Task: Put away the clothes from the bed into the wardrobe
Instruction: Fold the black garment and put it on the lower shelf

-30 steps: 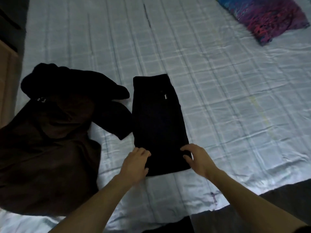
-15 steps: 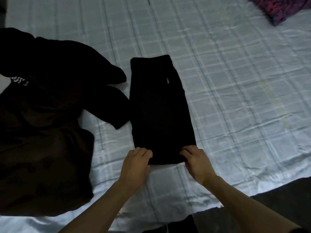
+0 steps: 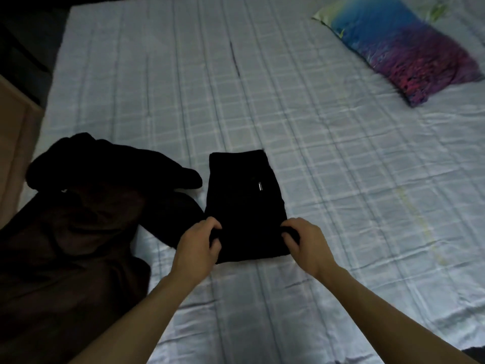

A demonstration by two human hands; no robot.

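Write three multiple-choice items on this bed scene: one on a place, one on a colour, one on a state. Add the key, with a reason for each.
1. Where does the pillow lie?
A. far right of the bed
B. under the dark clothes
C. beside the hands

2. What colour is the folded garment?
A. white
B. black
C. red

3. What are the hands doing?
A. hanging idle
B. gripping the folded garment's near edge
C. lifting the pillow

Key: 1 A, it sits at the sheet's far right corner. 2 B, it reads black against the pale sheet. 3 B, the left hand and right hand curl round its near corners.
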